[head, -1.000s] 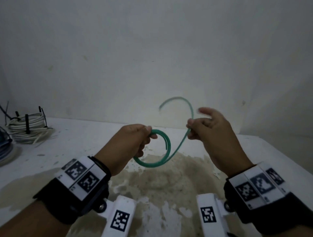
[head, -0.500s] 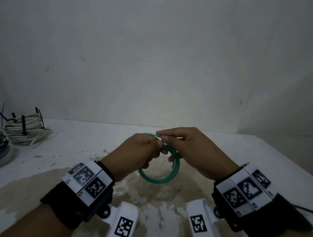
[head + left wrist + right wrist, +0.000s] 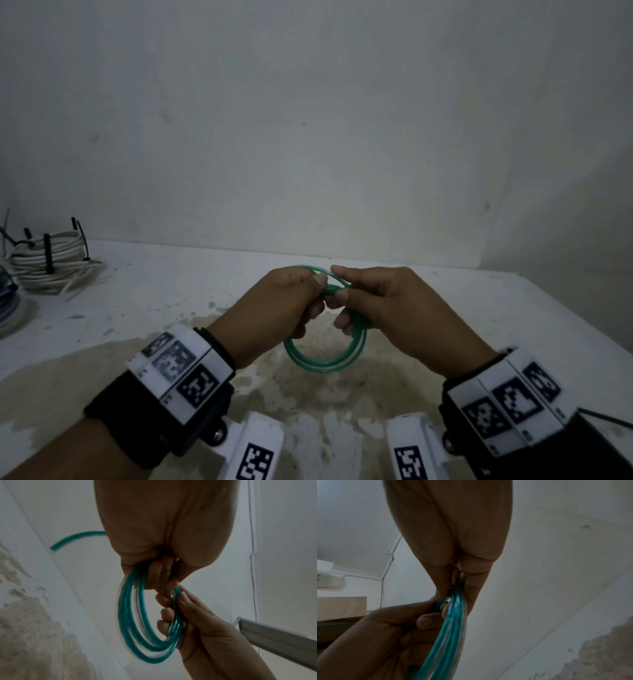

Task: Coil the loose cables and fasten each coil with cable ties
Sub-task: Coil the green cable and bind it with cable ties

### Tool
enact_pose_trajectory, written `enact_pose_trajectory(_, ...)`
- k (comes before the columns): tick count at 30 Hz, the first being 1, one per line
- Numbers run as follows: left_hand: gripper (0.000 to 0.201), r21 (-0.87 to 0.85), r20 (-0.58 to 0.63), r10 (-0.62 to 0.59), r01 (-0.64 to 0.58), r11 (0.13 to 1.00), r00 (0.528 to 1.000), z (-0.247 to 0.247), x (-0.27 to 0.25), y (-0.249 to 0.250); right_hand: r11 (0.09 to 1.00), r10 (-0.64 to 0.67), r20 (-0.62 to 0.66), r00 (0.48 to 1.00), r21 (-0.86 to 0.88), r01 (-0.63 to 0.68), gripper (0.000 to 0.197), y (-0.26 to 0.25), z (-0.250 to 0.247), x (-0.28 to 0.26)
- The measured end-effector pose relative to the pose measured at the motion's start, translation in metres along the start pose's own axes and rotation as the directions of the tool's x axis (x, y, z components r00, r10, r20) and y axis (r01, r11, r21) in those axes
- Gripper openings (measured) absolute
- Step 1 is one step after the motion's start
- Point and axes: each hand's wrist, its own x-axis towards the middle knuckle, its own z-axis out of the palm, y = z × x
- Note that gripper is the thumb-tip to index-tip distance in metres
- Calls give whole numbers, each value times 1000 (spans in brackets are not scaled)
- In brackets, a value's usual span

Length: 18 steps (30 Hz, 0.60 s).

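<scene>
From the head view, the left hand (image 3: 274,308) and right hand (image 3: 394,315) both grasp a green cable (image 3: 323,363) coiled into a ring above the white table (image 3: 513,325); a tied white coil (image 3: 51,260) lies far left. In the left wrist view, curled fingers (image 3: 164,616) clasp the ring's side. In the right wrist view, the fingers (image 3: 471,588) pinch its top.

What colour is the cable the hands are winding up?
The cable is teal green with a clear, shiny coating. The left wrist view shows it best.
</scene>
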Motion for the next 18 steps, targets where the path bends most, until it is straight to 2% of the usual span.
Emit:
enact_pose_trajectory(3, 31, 61, -62, 18, -14, 998, 998, 4, 1, -3, 999, -32, -48, 998, 7, 33, 30, 2, -2, -3)
enact_pose_trajectory(6, 34, 119, -120, 27, -13, 993, 992, -1, 2, -4, 998, -63, -167, 984, -19, 61, 31, 8, -8, -6)
enact_pose_trajectory(8, 40, 309, -224, 104, -30, 950, 969, -7, 3, -4, 998, -67, -231, 971, -14, 66, 30, 11, -14, -8)
enact_pose_trajectory(9, 45, 455, -280, 208, -61, 888, 937, -9, 4, -5, 998, -66, -244, 967, -18, 64, 30, 12, -17, -9)
enact_pose_trajectory(10, 49, 571, -322, 344, -108, 813, 882, -10, 4, -5, 998, -65, -249, 966, -29, 60, 29, 13, -19, -10)
enact_pose_trajectory(12, 42, 644, -344, 572, -257, 721, 744, -11, 5, -6, 997, -69, -256, 964, -45, 59, 30, 12, -21, -12)
enact_pose_trajectory(13, 31, 618, -340, 615, -324, 717, 712, -9, 7, -6, 997, -70, -261, 963, -37, 63, 31, 12, -20, -12)
enact_pose_trajectory(14, 20, 568, -323, 605, -362, 739, 727, -6, 11, -8, 997, -71, -268, 961, -19, 68, 32, 11, -20, -12)
enact_pose_trajectory(15, 15, 503, -294, 541, -353, 789, 788, -3, 14, -9, 997, -71, -275, 959, 1, 74, 32, 10, -18, -13)
enact_pose_trajectory(16, 18, 432, -243, 445, -315, 845, 862, 0, 16, -12, 996, -72, -282, 957, 22, 81, 31, 9, -17, -13)
enact_pose_trajectory(17, 22, 358, -186, 358, -276, 892, 915, 4, 18, -14, 995, -69, -292, 954, 46, 87, 31, 8, -15, -13)
enact_pose_trajectory(18, 27, 274, -153, 292, -243, 930, 944, 7, 19, -16, 993, -66, -307, 950, 72, 92, 31, 7, -14, -13)
